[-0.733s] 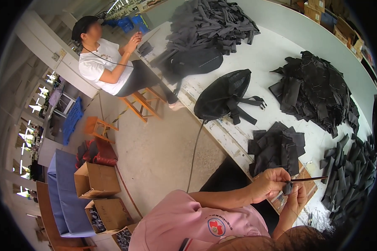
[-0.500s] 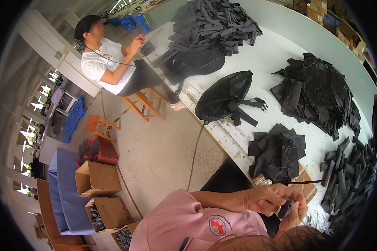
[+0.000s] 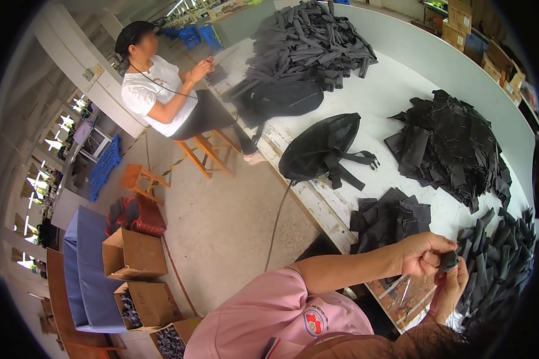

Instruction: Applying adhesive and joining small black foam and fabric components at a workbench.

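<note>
1. L hand (image 3: 424,254) fingers pinch a small black strap piece (image 3: 448,261); R hand (image 3: 451,290) fingers close on it from below, w/ both steadying it over the desk (image 3: 395,96) edge.
2. Strap pile (image 3: 497,263) just beside, in easy reach.
3. Black mesh bag (image 3: 320,149) lies further along the desk.
</note>
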Action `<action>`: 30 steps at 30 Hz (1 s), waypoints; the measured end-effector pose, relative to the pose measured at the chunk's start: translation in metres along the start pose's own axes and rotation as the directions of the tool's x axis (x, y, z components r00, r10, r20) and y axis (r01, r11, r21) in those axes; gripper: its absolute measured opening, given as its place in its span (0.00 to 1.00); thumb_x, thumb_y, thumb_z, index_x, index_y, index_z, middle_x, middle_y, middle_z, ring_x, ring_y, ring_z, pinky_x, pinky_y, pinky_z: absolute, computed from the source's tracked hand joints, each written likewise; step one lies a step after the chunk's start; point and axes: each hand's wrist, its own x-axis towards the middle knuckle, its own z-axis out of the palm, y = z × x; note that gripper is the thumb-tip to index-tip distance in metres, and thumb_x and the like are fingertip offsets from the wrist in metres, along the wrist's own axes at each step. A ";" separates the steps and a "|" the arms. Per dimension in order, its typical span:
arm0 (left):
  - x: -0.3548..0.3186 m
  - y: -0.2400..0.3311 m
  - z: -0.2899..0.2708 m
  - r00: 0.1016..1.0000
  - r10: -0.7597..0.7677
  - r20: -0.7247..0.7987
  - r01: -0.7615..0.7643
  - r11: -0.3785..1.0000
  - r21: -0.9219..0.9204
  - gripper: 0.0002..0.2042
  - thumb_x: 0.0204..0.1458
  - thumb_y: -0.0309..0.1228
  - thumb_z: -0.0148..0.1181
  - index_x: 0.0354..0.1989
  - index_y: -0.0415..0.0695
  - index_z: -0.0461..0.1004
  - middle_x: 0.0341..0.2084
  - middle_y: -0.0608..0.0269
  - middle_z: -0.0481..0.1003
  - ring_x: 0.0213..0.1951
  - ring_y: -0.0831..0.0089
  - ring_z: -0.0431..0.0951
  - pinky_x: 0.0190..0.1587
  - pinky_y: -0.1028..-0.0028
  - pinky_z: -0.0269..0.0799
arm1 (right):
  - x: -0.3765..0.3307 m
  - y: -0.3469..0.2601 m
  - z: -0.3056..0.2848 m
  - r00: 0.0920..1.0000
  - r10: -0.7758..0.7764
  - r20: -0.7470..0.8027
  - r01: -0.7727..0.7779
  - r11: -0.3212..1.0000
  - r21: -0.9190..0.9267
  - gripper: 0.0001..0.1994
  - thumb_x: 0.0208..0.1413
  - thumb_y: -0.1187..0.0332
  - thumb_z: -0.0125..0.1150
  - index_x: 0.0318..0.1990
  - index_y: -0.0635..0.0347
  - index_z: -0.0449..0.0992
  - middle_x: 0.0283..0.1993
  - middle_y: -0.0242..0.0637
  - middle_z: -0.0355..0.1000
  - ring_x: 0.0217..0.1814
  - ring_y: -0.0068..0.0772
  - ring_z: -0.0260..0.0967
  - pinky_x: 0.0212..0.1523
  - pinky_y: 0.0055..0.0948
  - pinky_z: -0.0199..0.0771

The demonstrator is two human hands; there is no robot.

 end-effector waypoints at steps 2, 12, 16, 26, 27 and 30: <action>0.002 -0.004 -0.021 0.999 -0.002 0.041 0.000 0.999 0.046 0.05 0.49 0.27 0.53 0.33 0.45 0.66 0.19 0.70 0.67 0.08 0.89 0.54 0.09 0.87 0.43 | -0.007 0.015 -0.001 0.995 0.083 0.046 -0.090 0.980 0.177 0.13 0.50 0.60 0.57 0.32 0.62 0.69 0.21 0.29 0.64 0.18 0.15 0.56 0.17 0.13 0.52; -0.008 -0.011 -0.008 0.980 0.113 0.163 -0.093 0.987 -0.130 0.09 0.51 0.26 0.50 0.41 0.44 0.64 0.20 0.69 0.69 0.07 0.89 0.54 0.10 0.88 0.45 | 0.007 -0.013 0.012 0.998 0.010 0.068 -0.015 0.996 0.083 0.05 0.37 0.77 0.47 0.26 0.63 0.64 0.25 0.31 0.59 0.18 0.17 0.56 0.16 0.13 0.53; -0.016 -0.012 -0.023 0.988 0.091 0.121 -0.088 0.995 -0.037 0.08 0.51 0.24 0.49 0.39 0.45 0.66 0.21 0.68 0.70 0.07 0.90 0.54 0.09 0.88 0.45 | 0.007 -0.004 0.006 0.989 0.036 0.141 -0.028 0.998 -0.061 0.03 0.40 0.74 0.50 0.24 0.60 0.64 0.25 0.28 0.59 0.21 0.14 0.57 0.18 0.13 0.54; -0.023 -0.016 -0.019 0.794 0.592 0.141 -0.322 0.212 0.923 0.11 0.48 0.19 0.51 0.41 0.36 0.65 0.25 0.61 0.73 0.24 0.87 0.70 0.23 0.87 0.64 | 0.014 0.023 -0.002 0.960 0.036 0.276 0.027 0.975 -0.219 0.06 0.53 0.70 0.49 0.28 0.62 0.69 0.23 0.26 0.63 0.27 0.15 0.58 0.27 0.16 0.59; -0.028 -0.013 -0.010 0.834 0.539 0.120 -0.251 0.176 0.952 0.12 0.48 0.17 0.51 0.43 0.35 0.65 0.27 0.61 0.74 0.28 0.87 0.71 0.29 0.88 0.65 | 0.013 0.024 -0.004 0.964 0.070 0.258 0.006 0.959 -0.282 0.07 0.53 0.69 0.48 0.28 0.62 0.68 0.22 0.26 0.62 0.25 0.15 0.57 0.25 0.16 0.58; -0.034 -0.023 0.007 0.832 0.531 0.157 -0.238 0.087 0.967 0.13 0.48 0.19 0.52 0.45 0.35 0.66 0.26 0.65 0.74 0.25 0.89 0.68 0.26 0.88 0.63 | 0.005 0.017 -0.003 0.977 0.037 0.212 0.029 0.954 -0.299 0.08 0.55 0.67 0.48 0.28 0.62 0.67 0.23 0.26 0.63 0.25 0.15 0.57 0.25 0.17 0.58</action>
